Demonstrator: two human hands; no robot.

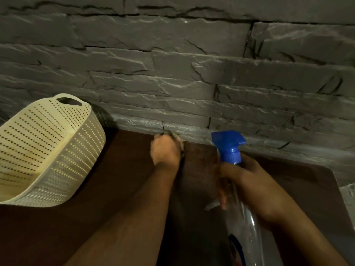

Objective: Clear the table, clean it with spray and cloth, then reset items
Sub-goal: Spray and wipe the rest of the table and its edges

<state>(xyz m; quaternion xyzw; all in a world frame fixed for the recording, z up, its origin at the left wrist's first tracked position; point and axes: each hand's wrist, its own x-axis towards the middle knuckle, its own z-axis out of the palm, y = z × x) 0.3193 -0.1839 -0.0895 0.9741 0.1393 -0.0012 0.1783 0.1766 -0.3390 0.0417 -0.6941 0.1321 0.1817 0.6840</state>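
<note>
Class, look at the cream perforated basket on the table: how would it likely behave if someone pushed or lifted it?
The basket is thin, hole-riddled plastic, so probably light for its size. On the smooth brown table it would likely slide rather than tip, given its broad body. Its walls may flex slightly when gripped.

— How many baskets are counted?
— One cream perforated basket [48, 150] is seen, at nine o'clock.
— And spray bottles?
— One clear spray bottle [244, 198] with a blue trigger head is counted, at four o'clock.
— Cloths?
— One cloth [179, 142] is glimpsed near centre, mostly hidden.
— Hands?
— Two: left hand [165, 150], right hand [247, 187].
</note>
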